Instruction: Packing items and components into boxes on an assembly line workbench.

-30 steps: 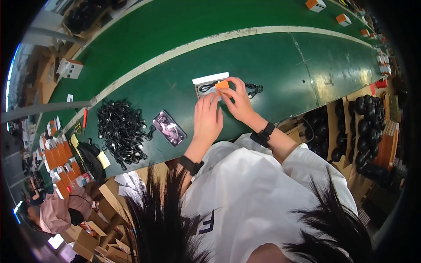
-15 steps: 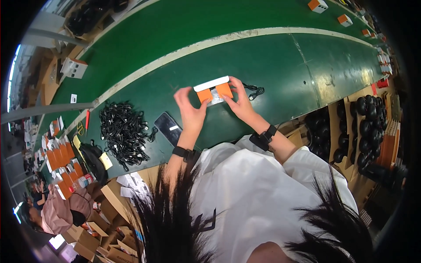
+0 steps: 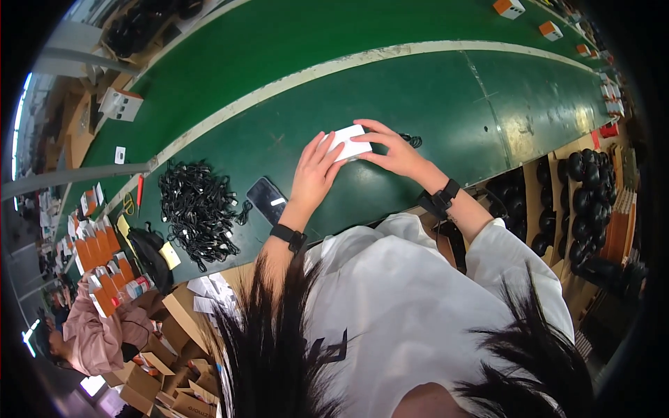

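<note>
A small white cardboard box (image 3: 346,143) is between my two hands over the green table (image 3: 446,118), its plain white face up. My left hand (image 3: 313,173) grips its left side, the fingers lying over the top. At the right end, my right hand (image 3: 398,155) holds it with fingers along the far edge and thumb on the near one. The inside of the box is hidden. Just beyond my right fingers lies a coiled black cable (image 3: 412,141). A dark phone (image 3: 266,200) lies on the table beside my left forearm.
A heap of black cables (image 3: 197,212) covers the table at left, near a red-handled tool (image 3: 140,189) and a black bag (image 3: 148,254). Orange-and-white boxes (image 3: 97,247) are stacked further left by a person in pink (image 3: 97,338). More boxes (image 3: 509,8) sit on the far green strip.
The box's raised white flap has come down over the orange inner panels, which no longer show. My left fingers have moved onto its top; my right hand has shifted to its right end.
</note>
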Tool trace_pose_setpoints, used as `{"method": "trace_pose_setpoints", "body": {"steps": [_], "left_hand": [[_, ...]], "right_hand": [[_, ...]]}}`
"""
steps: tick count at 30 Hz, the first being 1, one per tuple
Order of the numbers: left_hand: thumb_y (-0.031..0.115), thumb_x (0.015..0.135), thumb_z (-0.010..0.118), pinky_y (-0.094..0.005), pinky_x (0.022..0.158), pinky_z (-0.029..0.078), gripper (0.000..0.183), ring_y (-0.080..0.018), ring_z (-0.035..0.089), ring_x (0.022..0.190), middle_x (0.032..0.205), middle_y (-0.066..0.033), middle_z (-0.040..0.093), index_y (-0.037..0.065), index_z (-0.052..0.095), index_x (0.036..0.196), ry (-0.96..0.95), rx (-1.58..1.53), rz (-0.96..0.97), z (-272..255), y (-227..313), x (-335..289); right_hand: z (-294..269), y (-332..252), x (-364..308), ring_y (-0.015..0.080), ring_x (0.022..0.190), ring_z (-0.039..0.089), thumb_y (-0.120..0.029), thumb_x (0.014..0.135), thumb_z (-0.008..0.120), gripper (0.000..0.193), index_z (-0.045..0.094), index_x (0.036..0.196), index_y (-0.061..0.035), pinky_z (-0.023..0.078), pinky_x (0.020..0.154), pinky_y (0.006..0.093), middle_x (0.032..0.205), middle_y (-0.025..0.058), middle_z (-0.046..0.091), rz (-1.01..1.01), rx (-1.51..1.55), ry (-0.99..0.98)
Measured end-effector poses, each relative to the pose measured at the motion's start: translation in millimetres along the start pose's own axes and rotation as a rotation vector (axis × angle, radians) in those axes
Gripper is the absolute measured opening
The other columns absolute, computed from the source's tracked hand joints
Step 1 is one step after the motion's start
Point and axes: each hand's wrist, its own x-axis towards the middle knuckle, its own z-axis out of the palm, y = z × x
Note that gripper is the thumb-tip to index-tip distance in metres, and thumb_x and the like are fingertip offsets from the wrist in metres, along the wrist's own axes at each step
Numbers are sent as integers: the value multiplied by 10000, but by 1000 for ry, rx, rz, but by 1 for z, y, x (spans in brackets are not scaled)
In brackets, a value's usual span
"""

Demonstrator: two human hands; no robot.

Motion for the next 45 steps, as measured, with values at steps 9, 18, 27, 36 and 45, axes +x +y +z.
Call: {"method": "trace_pose_setpoints", "body": {"steps": [9, 18, 27, 36, 45], "left_hand": [[166, 799, 581, -540, 1052, 151, 451, -243, 303, 1279, 1357, -22, 381, 153, 469, 1235, -78, 250, 61, 19, 4, -17], [112, 774, 591, -501, 1051, 185, 463, -281, 330, 1270, 1337, -69, 413, 106, 475, 1222, -54, 105, -76, -4, 19, -12], [56, 750, 600, -367, 940, 361, 268, -294, 476, 1098, 1178, -121, 521, 49, 563, 1015, 432, 26, -541, -143, -89, -54], [159, 841, 564, -253, 643, 439, 158, -117, 554, 817, 900, -18, 578, 71, 556, 972, 1249, -74, -1054, -351, -260, -186], [422, 746, 669, -313, 640, 468, 458, -184, 597, 717, 761, -92, 624, -5, 617, 903, 542, 106, -1189, -424, -452, -184]], "right_hand": [[0, 10, 0, 314, 1208, 402, -113, 748, 652, 352, 605, 1096, -121, 351, 979, 362, 1375, 126, 345, -212, -314, 37], [-9, -29, 49, 382, 964, 534, -100, 643, 723, 612, 444, 1184, -29, 479, 789, 401, 1146, 164, 412, 151, -351, -261], [-161, 72, 208, 304, 1006, 482, -63, 578, 728, 655, 454, 1167, 19, 394, 905, 324, 1085, 158, 450, 25, -615, 62], [-240, 215, 272, 211, 1123, 463, 68, 563, 709, 750, 461, 1255, -81, 365, 970, 289, 1209, 73, 495, 265, -461, 284], [-222, 194, 270, 328, 1208, 377, 71, 643, 590, 508, 515, 1126, -68, 323, 990, 388, 1346, 109, 379, 323, -1348, 253]]}}
